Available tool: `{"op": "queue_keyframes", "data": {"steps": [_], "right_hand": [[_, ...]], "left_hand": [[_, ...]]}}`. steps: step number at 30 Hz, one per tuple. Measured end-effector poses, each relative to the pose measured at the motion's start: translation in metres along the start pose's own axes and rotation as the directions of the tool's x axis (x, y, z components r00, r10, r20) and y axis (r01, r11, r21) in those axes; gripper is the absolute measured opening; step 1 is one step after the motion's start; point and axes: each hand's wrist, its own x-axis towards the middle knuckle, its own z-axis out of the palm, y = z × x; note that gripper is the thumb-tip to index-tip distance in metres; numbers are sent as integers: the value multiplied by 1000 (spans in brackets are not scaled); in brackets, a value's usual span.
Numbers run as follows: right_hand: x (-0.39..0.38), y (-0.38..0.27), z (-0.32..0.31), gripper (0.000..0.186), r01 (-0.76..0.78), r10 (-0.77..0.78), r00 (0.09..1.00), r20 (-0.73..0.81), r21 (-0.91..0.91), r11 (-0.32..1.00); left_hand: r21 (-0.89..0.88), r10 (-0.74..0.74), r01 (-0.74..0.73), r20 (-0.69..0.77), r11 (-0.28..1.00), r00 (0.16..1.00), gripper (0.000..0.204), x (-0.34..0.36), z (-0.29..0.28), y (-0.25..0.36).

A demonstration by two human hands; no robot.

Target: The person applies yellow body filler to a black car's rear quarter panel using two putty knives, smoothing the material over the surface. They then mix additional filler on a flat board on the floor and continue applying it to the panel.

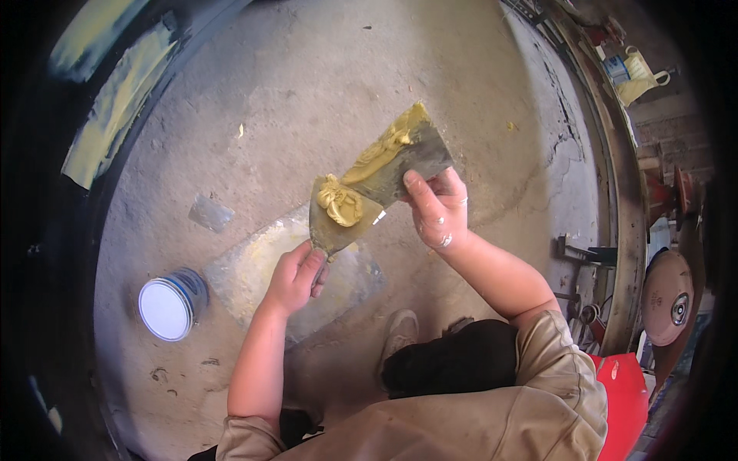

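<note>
My left hand (294, 274) grips the handle of a putty knife (332, 223) whose metal blade carries a lump of yellow filler (340, 203). My right hand (436, 209) holds a wider flat metal spreader (407, 157), thumb on top, with yellow filler smeared along its upper edge. The two blades touch at the middle, the knife's blade lying against the spreader's lower end. White smears mark my right hand.
A round tin with a white lid (168, 306) stands on the concrete floor at my left. A flat pale board (254, 269) smeared with filler lies under my hands. My shoe (400, 332) rests below. A dark panel with yellow filler patches (115, 100) curves at left; red metal (626, 392) at right.
</note>
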Motion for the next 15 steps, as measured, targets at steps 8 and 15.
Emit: {"op": "queue_keyframes", "data": {"steps": [8, 15], "right_hand": [[5, 1, -11, 47, 540, -212, 781, 588, -464, 702], [7, -2, -12, 56, 588, -57, 690, 722, -513, 625]], "left_hand": [[35, 5, -3, -56, 999, 998, 36, -4, -7, -14], [71, 52, -47, -80, 996, 995, 38, -5, -6, -30]]}}
